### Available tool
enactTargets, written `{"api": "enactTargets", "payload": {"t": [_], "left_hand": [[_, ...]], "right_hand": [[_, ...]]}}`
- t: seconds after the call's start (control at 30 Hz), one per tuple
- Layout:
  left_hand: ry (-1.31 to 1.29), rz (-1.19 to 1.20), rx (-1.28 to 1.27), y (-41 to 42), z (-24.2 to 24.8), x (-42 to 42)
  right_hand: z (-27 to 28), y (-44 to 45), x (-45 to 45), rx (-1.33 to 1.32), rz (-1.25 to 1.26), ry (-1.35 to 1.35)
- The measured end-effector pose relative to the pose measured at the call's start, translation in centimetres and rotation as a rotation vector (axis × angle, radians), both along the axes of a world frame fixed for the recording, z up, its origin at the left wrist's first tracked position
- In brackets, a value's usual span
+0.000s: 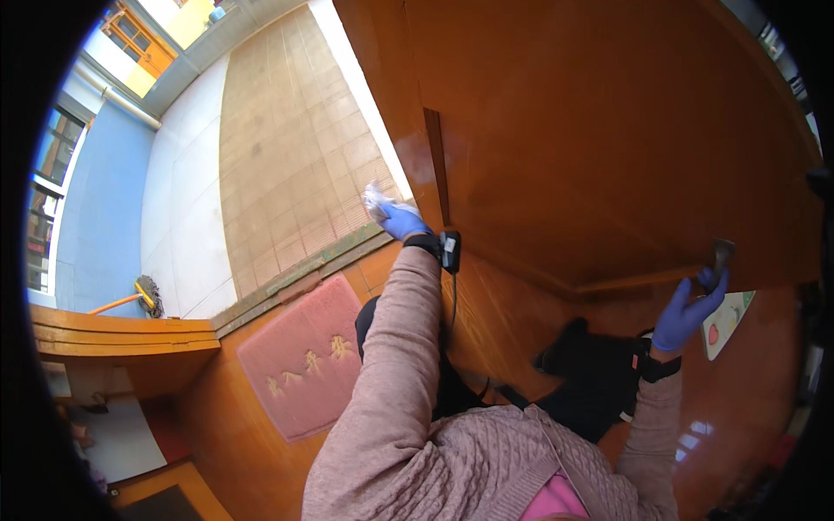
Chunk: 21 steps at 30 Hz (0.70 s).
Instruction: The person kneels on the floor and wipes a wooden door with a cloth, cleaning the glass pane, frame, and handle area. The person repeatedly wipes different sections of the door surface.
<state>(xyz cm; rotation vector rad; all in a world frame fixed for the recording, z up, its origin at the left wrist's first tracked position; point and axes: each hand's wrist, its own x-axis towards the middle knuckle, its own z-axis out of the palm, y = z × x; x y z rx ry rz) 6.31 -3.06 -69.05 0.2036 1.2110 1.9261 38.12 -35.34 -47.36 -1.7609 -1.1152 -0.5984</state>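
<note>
My left hand, in a blue glove, grips a crumpled white cloth beside the edge of a brown wooden door. In my right hand, also gloved in blue, is a scraper with a flat metal blade. Its blade is raised in front of the lower part of the door; whether it touches the surface I cannot tell. A long dark strip runs along the door near its left edge. Both wrists wear black straps, and a small black device with a cable sits at the left one.
A pink doormat bearing yellow characters lies inside a worn threshold. Beyond it are a tiled walkway and a mop against a blue wall. A white board with a heart print is at right.
</note>
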Motion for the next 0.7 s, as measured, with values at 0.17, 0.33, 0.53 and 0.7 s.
{"api": "enactTargets", "payload": {"t": [0.17,0.33,0.53,0.7], "left_hand": [[0.201,0.133,-0.166,0.0,0.3,-3.0],[0.395,-0.142,-0.505,-0.9,-6.1,-1.0],[0.144,-0.601,-0.62,0.0,-8.1,1.2],[0.118,-0.503,-0.346,-0.4,-6.1,2.1]], "right_hand": [[0.3,0.1,0.0,0.002,0.011,-0.061],[0.2,0.1,-0.1,0.02,0.022,-0.065],[0.0,0.0,0.2,0.001,-0.008,-0.091],[-0.1,0.3,0.1,0.016,-0.013,-0.061]]}}
